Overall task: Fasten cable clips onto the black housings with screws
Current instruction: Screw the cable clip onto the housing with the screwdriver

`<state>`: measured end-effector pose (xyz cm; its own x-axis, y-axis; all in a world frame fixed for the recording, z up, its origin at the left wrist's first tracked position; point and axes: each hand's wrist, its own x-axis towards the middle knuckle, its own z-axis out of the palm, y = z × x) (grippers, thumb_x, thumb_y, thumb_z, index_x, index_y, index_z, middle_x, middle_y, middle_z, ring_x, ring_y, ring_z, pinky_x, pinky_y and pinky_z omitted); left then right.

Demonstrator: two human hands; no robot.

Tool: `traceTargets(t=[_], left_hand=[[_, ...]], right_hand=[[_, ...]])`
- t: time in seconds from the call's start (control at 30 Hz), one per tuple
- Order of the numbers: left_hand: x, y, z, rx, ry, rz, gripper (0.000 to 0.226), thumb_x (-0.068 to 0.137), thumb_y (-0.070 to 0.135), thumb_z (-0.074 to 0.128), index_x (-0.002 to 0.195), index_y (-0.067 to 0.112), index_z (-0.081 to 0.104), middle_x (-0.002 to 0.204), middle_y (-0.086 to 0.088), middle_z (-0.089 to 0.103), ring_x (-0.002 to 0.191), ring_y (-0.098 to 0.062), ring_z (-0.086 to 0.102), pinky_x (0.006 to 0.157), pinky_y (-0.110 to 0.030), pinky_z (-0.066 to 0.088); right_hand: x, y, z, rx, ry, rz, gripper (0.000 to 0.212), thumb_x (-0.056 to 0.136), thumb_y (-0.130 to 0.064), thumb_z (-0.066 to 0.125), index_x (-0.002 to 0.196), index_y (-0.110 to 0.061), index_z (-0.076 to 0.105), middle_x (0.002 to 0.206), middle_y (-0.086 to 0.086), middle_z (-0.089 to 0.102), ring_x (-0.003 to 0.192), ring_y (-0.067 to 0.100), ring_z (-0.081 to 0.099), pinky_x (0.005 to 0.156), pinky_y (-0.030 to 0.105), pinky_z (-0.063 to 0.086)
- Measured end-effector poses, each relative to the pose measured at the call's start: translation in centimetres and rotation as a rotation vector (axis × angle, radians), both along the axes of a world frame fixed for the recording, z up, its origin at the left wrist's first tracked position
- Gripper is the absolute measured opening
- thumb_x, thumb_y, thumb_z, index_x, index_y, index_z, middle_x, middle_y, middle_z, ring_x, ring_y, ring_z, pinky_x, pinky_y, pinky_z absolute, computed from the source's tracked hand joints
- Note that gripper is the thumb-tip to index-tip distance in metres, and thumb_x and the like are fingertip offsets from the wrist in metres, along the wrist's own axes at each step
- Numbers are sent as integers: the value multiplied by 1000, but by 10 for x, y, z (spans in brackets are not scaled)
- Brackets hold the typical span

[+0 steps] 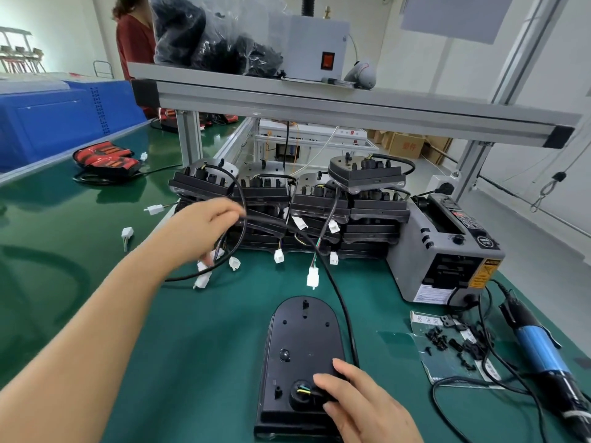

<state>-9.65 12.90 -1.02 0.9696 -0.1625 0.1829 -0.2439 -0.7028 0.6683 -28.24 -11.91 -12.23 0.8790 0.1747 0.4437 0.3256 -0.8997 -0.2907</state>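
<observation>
**Colour log: bench**

Mat [192,330]: green. Housing [300,340]: black, with yellow and green wires [302,391]. Cable [339,302]: black. Connectors [312,278]: white. Screwdriver [537,350]: blue barrel, black ends. Dispenser [425,251]: grey, with yellow label [483,276]. Crate [48,129]: blue. Lamp units [105,158]: red and black.

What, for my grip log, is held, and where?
Left hand pinches a thin black cable midway; right hand grips the flat black housing at near end.

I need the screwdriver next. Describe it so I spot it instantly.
Start at the grey box-shaped tape dispenser on the right. Nearer the camera, right of the clear bag of small black screws, lies the blue-and-black electric screwdriver. Nothing else there is blue and cylindrical.
</observation>
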Motion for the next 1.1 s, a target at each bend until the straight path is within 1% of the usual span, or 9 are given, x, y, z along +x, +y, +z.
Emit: traceTargets(t=[0.1,0.23,0.37,0.53,0.6,0.7,0.8,0.9,1.1], left_hand=[[-58,8,-26,-246,187,89,20,96,26,46,82,27,61,42,-1,45,39,-23,57,50,-33,51],[-124,-13,-76,-475,507,126,14,97,9,44,87,1,48,58,-14,64,48,-27,62,44,-27,48],[-151,-36,-105,-409,565,89,14,89,11,61,77,4,57,74,-12,61,66,-15,61,56,-30,58],[-156,-44,-109,-449,475,96,16,84,14,67,71,11,58,65,1,58,56,-8,54,60,-21,52],[-159,-46,-109,-497,455,133,17,81,15,70,68,14,60,63,2,59,60,-11,53,69,-27,52],[-160,-52,-108,-722,546,210,10,79,9,72,72,11,65,71,-9,61,68,-19,59,80,-42,57],[-156,-57,-108,-843,643,180,11,83,3,68,94,3,67,77,-13,64,68,-21,62,70,-34,58],[-156,-57,-104,-864,729,55,15,91,4,58,100,-2,69,88,-20,70,78,-25,63,82,-35,56],[-165,-64,-99,-717,692,-41,17,89,16,60,101,22,72,93,-1,73,77,-9,65,68,-22,53]], right_hand=[[-1,-2,0,29,-7,35,63,52,-40,82,104,-47,47,102,-17,70,64,-4,65,47,8,47],[-3,-2,0,38,78,28,58,54,-55,65,109,-49,47,108,-20,67,74,-5,66,52,9,49],[-5,-3,-1,44,119,34,60,53,-56,66,110,-50,48,110,-21,66,76,-5,66,54,8,49],[-7,-2,7,94,248,37,51,59,-56,67,108,-56,50,117,-28,61,84,-10,64,63,3,46],[-5,-5,7,34,257,18,43,75,-58,67,111,-67,44,131,-43,37,105,-20,50,81,-1,37],[-3,-12,6,61,197,10,51,77,-55,69,114,-71,38,131,-48,27,115,-22,39,86,-4,28],[-2,-19,7,119,260,-10,47,85,-57,56,111,-77,23,126,-55,14,119,-25,28,88,-7,19],[0,-23,8,89,291,10,46,85,-59,54,109,-78,20,122,-57,16,112,-29,24,94,-2,24],[0,-26,11,68,324,28,47,86,-51,60,111,-73,28,124,-53,19,117,-25,28,93,-5,17]])
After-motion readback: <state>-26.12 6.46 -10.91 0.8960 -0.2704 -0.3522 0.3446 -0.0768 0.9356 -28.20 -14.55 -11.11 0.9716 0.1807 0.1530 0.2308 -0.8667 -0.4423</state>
